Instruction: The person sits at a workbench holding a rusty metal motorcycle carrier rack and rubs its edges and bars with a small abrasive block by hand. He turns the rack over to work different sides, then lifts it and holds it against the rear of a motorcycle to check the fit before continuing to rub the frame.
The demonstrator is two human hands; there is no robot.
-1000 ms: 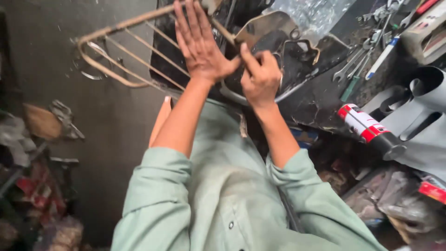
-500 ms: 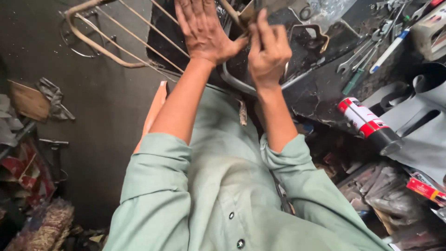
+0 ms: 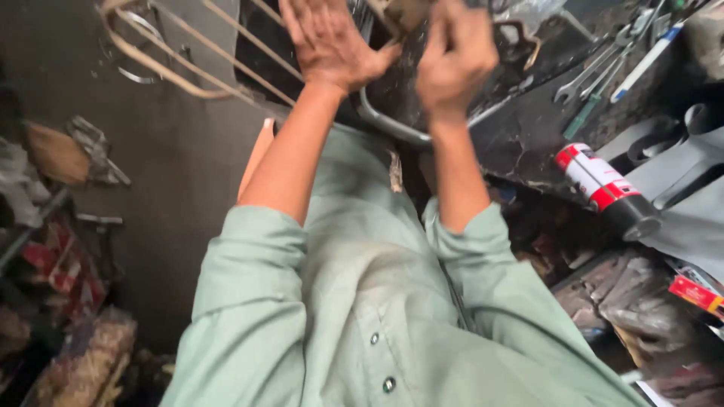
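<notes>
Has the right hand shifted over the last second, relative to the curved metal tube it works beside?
Yes. The right hand moved from beside the curved metal tube up to the brown piece, closer to the left hand.
</notes>
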